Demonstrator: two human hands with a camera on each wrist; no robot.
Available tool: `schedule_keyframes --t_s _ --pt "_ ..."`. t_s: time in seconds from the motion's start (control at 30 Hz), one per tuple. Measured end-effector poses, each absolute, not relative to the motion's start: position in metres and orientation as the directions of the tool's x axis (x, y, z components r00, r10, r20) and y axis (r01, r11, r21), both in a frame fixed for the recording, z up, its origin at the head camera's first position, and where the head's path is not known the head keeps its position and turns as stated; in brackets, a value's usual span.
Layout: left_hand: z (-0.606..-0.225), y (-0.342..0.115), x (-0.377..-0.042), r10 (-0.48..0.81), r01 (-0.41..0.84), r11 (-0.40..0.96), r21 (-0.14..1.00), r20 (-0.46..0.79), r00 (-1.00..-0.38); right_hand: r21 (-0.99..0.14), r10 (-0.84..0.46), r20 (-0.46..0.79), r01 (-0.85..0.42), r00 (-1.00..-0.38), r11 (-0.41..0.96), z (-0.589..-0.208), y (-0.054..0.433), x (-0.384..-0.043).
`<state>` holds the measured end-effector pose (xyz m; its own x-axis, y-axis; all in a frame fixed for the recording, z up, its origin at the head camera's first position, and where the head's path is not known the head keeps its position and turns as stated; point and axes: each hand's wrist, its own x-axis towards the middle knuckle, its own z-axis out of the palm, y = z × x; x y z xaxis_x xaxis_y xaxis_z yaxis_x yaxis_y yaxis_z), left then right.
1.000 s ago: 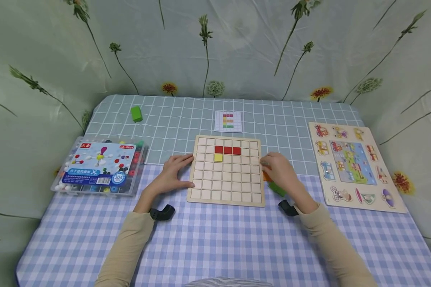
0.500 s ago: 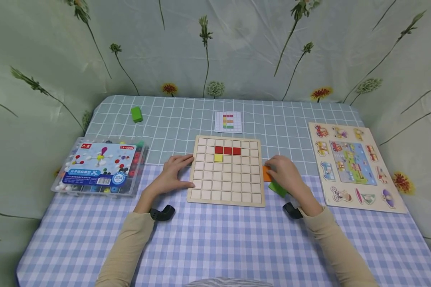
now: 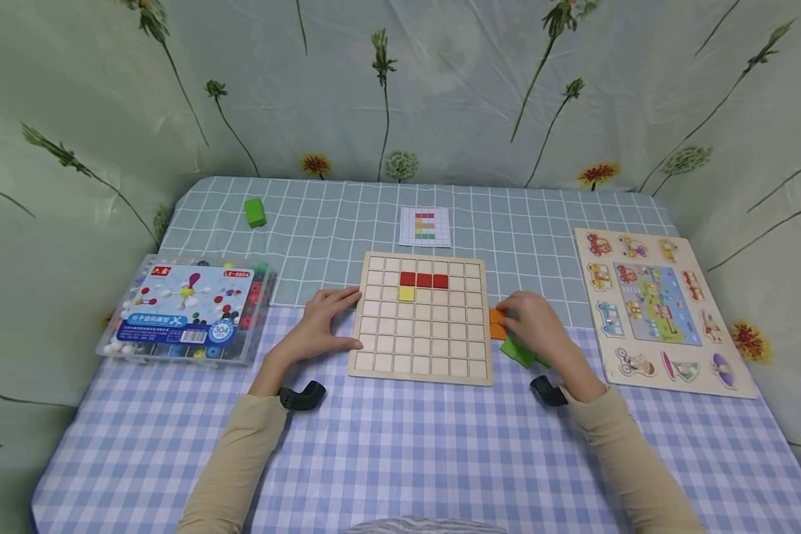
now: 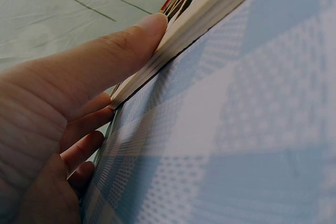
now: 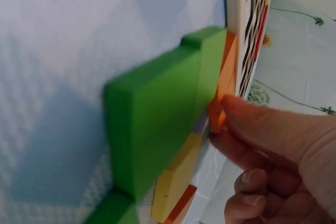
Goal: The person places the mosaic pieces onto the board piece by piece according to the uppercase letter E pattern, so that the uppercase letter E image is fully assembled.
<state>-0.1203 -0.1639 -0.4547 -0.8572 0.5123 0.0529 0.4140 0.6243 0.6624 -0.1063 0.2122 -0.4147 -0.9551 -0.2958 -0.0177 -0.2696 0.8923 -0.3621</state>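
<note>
A wooden grid board [image 3: 422,347] lies flat, with three red tiles [image 3: 424,281] in a row and a yellow tile [image 3: 406,294] below the leftmost. Along its left edge my left hand [image 3: 317,326] rests with fingers spread; in the left wrist view the thumb [image 4: 149,27] touches the board's side. Right of the board, my right hand [image 3: 535,323] pinches an orange tile [image 5: 217,115] between thumb and index finger. More orange tiles [image 3: 498,330] lie against the board's right edge. Green tiles [image 3: 518,352] lie just below them, and a yellow piece [image 5: 176,179] shows in the right wrist view.
Behind the board lies a card [image 3: 425,227] with a coloured grid pattern. A clear box [image 3: 185,310] of molecule parts stands left, with a green block [image 3: 255,213] farther back. A wooden picture puzzle [image 3: 664,311] lies on the right of the checked cloth [image 3: 400,445].
My right hand has shifted slightly right and toward me, away from the board's edge, uncovering more of the orange and green tiles. The left hand and the board have stayed put.
</note>
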Motion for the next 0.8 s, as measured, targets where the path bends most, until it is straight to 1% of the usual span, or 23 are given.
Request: schedule_keyframes --t_s 0.13,0.37,0.53,0.7,0.8 --pt "-0.456 -0.164 -0.121 0.510 0.418 0.626 0.658 0.059 -0.858 -0.352 -0.303 -0.019 -0.277 -0.953 0.894 -0.414 0.213 -0.109" --pt "-0.456 -0.164 -0.121 0.509 0.411 0.626 0.663 0.052 -0.859 -0.303 -0.357 -0.027 -0.333 -0.934 0.893 -0.412 0.215 -0.112" --pt "-0.455 -0.164 -0.120 0.509 0.411 0.619 0.669 0.056 -0.859 -0.280 -0.354 -0.029 -0.332 -0.935 0.901 -0.411 0.216 -0.114" --pt "-0.455 -0.165 -0.120 0.511 0.421 0.621 0.661 0.065 -0.857 -0.260 -0.360 0.003 -0.349 -0.933 0.900 -0.411 0.219 -0.118" --pt "-0.455 -0.164 -0.121 0.511 0.421 0.622 0.660 0.065 -0.857 -0.267 -0.376 0.033 -0.370 -0.926 0.890 -0.408 0.217 -0.119"
